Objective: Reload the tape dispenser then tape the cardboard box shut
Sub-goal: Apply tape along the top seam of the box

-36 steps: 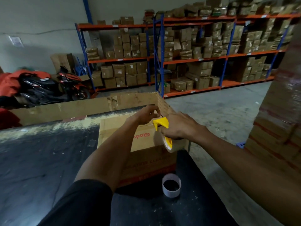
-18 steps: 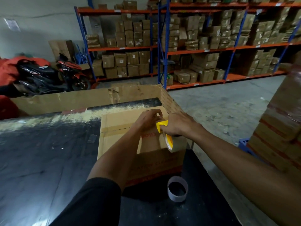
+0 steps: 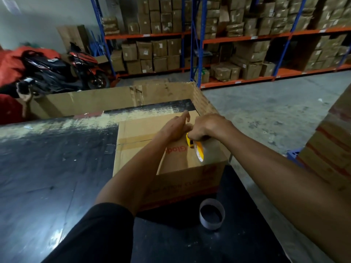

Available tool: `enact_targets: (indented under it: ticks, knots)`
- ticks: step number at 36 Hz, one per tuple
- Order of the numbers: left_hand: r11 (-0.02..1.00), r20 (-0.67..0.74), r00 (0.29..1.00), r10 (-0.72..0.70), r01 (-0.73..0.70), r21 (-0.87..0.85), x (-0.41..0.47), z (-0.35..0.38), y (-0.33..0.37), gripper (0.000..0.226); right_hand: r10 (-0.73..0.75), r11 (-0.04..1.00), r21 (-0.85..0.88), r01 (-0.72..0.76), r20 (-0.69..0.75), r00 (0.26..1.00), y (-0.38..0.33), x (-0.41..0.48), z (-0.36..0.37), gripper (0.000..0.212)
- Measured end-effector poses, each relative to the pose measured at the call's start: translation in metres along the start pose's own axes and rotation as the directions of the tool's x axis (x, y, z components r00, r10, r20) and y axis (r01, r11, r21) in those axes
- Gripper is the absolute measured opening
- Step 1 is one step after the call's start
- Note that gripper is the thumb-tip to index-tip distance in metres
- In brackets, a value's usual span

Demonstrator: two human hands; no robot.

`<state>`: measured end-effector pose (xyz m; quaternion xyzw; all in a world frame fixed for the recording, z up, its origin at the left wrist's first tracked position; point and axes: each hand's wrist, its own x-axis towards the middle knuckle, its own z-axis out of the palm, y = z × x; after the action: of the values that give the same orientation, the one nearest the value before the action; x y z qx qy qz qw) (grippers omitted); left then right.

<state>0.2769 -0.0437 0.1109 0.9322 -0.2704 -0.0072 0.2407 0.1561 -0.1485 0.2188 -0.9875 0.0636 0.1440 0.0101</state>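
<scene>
A: What am I seeing at the box?

B: I'm watching the right hand closing over the yellow dispenser, fingers curled round its top, the roll hanging just below the wrist and touching the box top. The left hand is lying flat beside it, touching it, index finger stretched forward, the rest pressing down on the flap. I'm guessing it is pinning the tape end, but the end itself is hidden under both hands.

A: Risks?

B: I'm judging three. If the left hand is lifting before the tape sticks, the end is peeling back onto the roll. The seam is running out left of the left hand; pulling the dispenser at a slant is laying tape off the seam. The box is sitting near the bench edge, on the right hand's side; a hard pull is dragging it that way.

A: Anything near?

B: The empty core is standing below both wrists, apart from the box.
</scene>
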Motion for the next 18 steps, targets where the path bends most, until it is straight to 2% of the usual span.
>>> enact_targets:
  ticks: [4,7,9,11,13,14,16,18]
  knots:
    - [0.983,-0.147,0.978,-0.149,0.130,-0.129,0.000,0.003,-0.005,0.028,0.014,1.000,0.010,-0.014,0.075,0.997,-0.002,0.003,-0.006,0.044]
    - [0.941,-0.312,0.912,-0.266,0.175,-0.290,-0.003,0.006,-0.012,0.029,0.025,1.000,0.007,-0.025,0.081,0.996,0.001,0.004,-0.007,0.051]
    - [0.953,-0.317,0.933,-0.170,0.075,-0.293,-0.010,0.004,-0.010,0.020,0.021,1.000,0.010,-0.022,0.083,0.996,0.002,0.002,-0.007,0.050]
    - [0.976,-0.287,0.957,0.036,-0.095,-0.196,-0.022,0.001,-0.008,0.016,0.010,1.000,0.019,-0.011,0.088,0.996,0.002,0.002,-0.007,0.052]
    - [0.969,-0.174,0.961,0.216,-0.233,-0.084,-0.033,0.004,-0.009,0.022,0.001,1.000,0.027,-0.003,0.097,0.995,0.000,0.001,-0.009,0.056]
    - [0.967,-0.095,0.963,0.250,-0.254,-0.031,-0.036,0.008,-0.012,0.027,-0.001,1.000,0.024,-0.001,0.103,0.995,0.000,0.000,-0.010,0.058]
    - [0.976,0.037,0.977,0.208,-0.210,0.064,-0.039,0.012,-0.021,0.041,-0.005,1.000,0.019,0.002,0.117,0.993,-0.002,-0.004,-0.012,0.059]
    - [0.974,0.108,0.981,0.164,-0.179,0.142,-0.041,0.011,-0.022,0.050,-0.004,1.000,0.015,0.002,0.117,0.993,-0.001,-0.006,-0.015,0.058]
